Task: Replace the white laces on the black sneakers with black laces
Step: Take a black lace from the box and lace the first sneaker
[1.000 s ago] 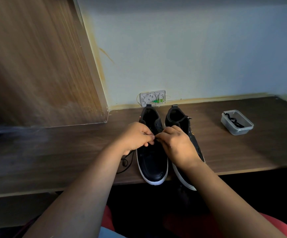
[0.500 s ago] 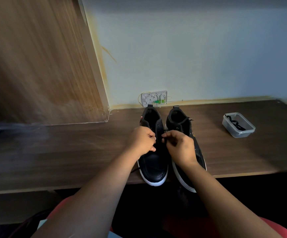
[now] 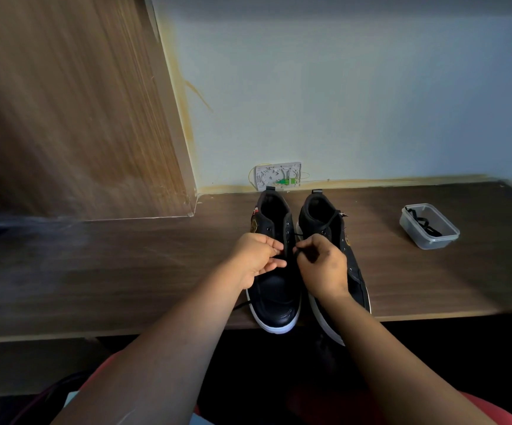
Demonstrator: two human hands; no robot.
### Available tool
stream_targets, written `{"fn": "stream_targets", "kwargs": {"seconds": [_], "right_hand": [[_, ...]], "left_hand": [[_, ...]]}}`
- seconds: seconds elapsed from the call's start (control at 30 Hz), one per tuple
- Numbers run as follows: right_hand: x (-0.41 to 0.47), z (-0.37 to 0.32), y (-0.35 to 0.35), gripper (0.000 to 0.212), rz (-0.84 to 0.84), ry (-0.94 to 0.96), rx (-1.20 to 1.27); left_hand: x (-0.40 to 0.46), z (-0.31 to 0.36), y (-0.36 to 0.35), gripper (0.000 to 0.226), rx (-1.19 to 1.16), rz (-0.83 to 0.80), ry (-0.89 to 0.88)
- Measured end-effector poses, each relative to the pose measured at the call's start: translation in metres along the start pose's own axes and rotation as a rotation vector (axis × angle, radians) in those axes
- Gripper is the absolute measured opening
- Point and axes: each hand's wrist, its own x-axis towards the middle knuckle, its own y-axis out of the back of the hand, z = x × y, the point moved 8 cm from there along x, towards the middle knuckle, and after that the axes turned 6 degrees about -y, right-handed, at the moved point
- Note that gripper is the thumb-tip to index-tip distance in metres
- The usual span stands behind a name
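Left sneaker [image 3: 274,289]: we see it at the wooden desk's [image 3: 126,271] front edge, touching the right sneaker [image 3: 351,265]; smooth black upper, white sole.
Surroundings: a clear plastic tub [image 3: 429,226] with a black lace [image 3: 423,223] sits well right; our wrists cover both midfoots.
Left hand [image 3: 256,259]: fingers curled, pinching at the eyelets; what it holds we cannot tell.
Right hand [image 3: 323,265]: pinches a thin black lace end [image 3: 298,234].

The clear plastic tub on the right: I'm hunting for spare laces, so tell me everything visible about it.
The clear plastic tub is small, rectangular with rounded corners, lidless and upright. It sits on the wooden desk, off to the right of the sneakers, apart from both hands. Inside lies a dark coiled strand, seemingly a black lace. Nothing else touches it.
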Motion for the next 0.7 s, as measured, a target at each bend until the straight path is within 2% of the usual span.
{"fn": "stream_targets", "kwargs": {"seconds": [0.13,0.3,0.43,0.6,0.7], "right_hand": [[-0.009,-0.014,-0.006,0.015,-0.049,0.173,-0.117],[-0.005,-0.024,-0.006,0.024,-0.132,0.236,-0.128],[-0.003,-0.031,-0.009,0.034,-0.19,0.337,-0.227],[-0.001,-0.033,-0.006,0.037,-0.135,0.386,-0.326],[0.0,-0.035,-0.007,0.036,-0.182,0.386,-0.337]], "left_hand": [[0.0,-0.001,0.0,0.028,0.01,0.015,0.001],[0.0,0.0,-0.003,0.031,0.061,0.005,-0.027],[0.002,0.002,-0.005,0.03,0.11,-0.014,-0.067],[0.002,0.011,-0.008,0.025,0.266,-0.037,-0.222],[0.0,0.018,-0.007,0.025,0.442,-0.027,-0.342]]}}
